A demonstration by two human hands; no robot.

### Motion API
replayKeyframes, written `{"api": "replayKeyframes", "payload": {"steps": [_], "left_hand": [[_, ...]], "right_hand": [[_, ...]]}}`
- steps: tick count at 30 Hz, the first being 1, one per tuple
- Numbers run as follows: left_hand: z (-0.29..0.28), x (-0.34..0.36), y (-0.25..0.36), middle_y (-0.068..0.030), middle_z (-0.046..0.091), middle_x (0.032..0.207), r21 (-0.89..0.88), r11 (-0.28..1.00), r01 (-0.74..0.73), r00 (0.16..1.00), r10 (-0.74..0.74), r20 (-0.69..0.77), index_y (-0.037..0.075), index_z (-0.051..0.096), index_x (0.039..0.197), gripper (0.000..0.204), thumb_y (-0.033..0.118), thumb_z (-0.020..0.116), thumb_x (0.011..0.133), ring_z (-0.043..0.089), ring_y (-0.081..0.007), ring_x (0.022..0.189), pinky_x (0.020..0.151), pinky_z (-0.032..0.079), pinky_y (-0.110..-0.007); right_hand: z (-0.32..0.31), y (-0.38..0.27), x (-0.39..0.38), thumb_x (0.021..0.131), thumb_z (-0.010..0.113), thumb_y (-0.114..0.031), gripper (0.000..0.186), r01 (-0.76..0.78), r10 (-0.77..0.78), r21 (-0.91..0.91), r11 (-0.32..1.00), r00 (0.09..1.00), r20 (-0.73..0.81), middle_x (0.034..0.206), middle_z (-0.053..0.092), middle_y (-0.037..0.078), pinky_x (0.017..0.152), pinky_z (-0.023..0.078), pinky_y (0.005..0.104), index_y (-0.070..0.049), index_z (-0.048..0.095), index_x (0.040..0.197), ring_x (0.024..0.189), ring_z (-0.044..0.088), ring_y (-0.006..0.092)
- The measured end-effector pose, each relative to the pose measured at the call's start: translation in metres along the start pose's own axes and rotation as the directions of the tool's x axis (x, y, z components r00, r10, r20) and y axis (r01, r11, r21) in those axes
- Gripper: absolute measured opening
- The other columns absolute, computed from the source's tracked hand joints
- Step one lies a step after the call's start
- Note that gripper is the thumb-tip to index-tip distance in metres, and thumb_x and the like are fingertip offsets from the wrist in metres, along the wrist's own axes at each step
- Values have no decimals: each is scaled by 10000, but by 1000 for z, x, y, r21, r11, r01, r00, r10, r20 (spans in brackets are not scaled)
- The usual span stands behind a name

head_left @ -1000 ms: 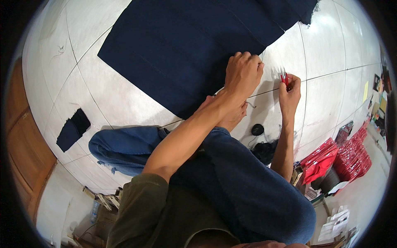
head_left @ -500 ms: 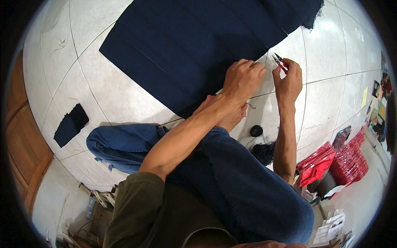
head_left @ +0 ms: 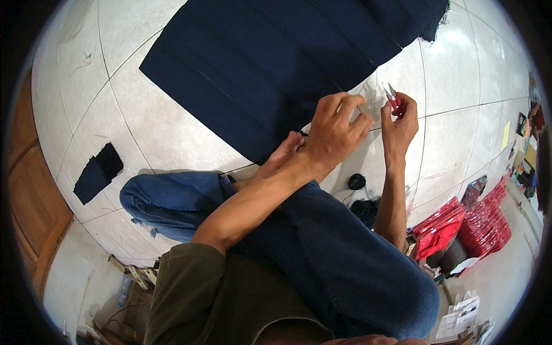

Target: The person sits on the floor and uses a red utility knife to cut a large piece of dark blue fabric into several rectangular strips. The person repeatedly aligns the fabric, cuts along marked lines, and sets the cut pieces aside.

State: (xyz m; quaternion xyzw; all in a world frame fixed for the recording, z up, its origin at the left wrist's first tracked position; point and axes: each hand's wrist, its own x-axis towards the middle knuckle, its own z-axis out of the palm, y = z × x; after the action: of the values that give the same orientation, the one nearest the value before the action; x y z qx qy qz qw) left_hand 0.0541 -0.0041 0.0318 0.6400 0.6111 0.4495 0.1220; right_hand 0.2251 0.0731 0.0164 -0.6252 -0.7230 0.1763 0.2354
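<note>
My right hand [head_left: 401, 126] is closed round a small pair of thread snips [head_left: 394, 104] with red handles, their pointed metal blades tilted up and to the left. Just left of it, my left hand [head_left: 338, 129] hovers by the near right edge of a large dark navy cloth [head_left: 247, 75] spread on the floor. Its thumb and forefinger are bent and apart, with nothing visible between them; the other fingers are partly hidden. Faint lengthwise seams run along the cloth, and its far right corner is frayed.
I sit cross-legged on pale floor tiles [head_left: 155, 118], a bare foot [head_left: 280, 154] at the cloth's near corner. A black ball of thread [head_left: 356, 181] and a dark tangle [head_left: 364, 211] lie right of my knee. A navy scrap [head_left: 99, 173] lies left; red plastic-wrapped packs [head_left: 483, 230] stand right.
My left hand has drawn back a little toward me, and its thumb and forefinger have spread. The right hand has come slightly nearer me, with the snips turned more upright.
</note>
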Motion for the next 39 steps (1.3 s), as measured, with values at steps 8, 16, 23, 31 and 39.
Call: {"api": "replayKeyframes", "payload": {"steps": [8, 16, 23, 31, 39], "left_hand": [[-2, -11, 24, -62, 700, 889, -99, 995, -21, 939, 54, 339, 79, 738, 960, 115, 184, 732, 912, 673, -219, 891, 759, 565, -406], [-9, 2, 37, -92, 669, 1043, 86, 987, -138, 794, 58, 605, 61, 725, 1020, 162, 135, 700, 878, 662, -243, 949, 824, 566, -410], [7, 19, -9, -145, 637, 1138, 173, 962, 213, 948, -246, 201, 38, 682, 1223, 364, 166, 734, 886, 566, -304, 1184, 1027, 458, -445], [23, 22, -88, -172, 480, 1500, 219, 976, -15, 979, -31, 203, 170, 723, 1238, 371, 268, 770, 884, 377, -372, 1427, 1159, 297, -573], [28, 20, -87, -197, 201, 1684, 254, 966, 48, 928, -138, 347, 301, 566, 1475, 770, 559, 806, 790, 120, -453, 1546, 1228, 94, -628]], "right_hand": [[-7, -1, 2, 873, 724, -44, 279, 22, -22, -25, 999, 1000, -3, 1016, 679, 124, 706, 538, 338, -16, 646, 1140, 803, 656, 216], [-23, 24, 10, 895, 697, -70, 262, -104, 103, -20, 994, 993, -60, 1009, 702, 130, 728, 552, 326, 7, 658, 1142, 828, 682, 209], [-33, 13, 1, 895, 701, -91, 265, -153, 154, 8, 988, 986, -71, 977, 706, 111, 705, 527, 312, 6, 660, 1138, 786, 651, 168], [-25, -25, -12, 949, 633, -114, 229, -434, 356, 288, 854, 890, 283, 872, 677, 45, 656, 422, 237, -1, 670, 1145, 725, 534, 83], [-7, -35, -3, 954, 667, -206, 257, -460, 334, 317, 829, 863, 379, 871, 690, 62, 712, 467, 272, 14, 696, 1085, 770, 583, 119]]}}
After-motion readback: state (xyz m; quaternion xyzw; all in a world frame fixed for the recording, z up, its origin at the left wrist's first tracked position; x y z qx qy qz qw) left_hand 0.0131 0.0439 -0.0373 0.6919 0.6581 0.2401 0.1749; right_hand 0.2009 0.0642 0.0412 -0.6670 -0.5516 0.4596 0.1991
